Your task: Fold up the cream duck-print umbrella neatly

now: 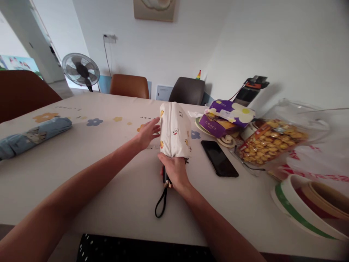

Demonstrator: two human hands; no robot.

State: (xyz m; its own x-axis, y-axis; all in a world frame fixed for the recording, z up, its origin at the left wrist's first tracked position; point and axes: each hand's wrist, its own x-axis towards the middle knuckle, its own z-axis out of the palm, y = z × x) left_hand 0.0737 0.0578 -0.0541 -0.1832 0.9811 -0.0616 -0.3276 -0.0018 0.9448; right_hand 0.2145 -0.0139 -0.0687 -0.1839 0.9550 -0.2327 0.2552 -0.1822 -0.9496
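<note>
A white folded umbrella (174, 127) with small cartoon figures points away from me over the middle of the table. Its black handle and wrist strap (160, 203) hang toward me. My right hand (176, 169) is wrapped round the near end, where the fabric meets the handle. On the umbrella's left side my left hand (148, 134) is open, fingers apart; whether the fingertips touch the fabric I cannot tell. A second folded umbrella (35, 136), blue with a printed figure, lies at the far left.
Right of the umbrella lies a black phone (219, 158). Beyond it are a purple tissue pack (231, 111), a dark bottle (249, 91), a bag of snacks (272, 140) and a white-and-green round container (297, 211). Chairs (129, 86) and a fan (81, 69) stand behind the table.
</note>
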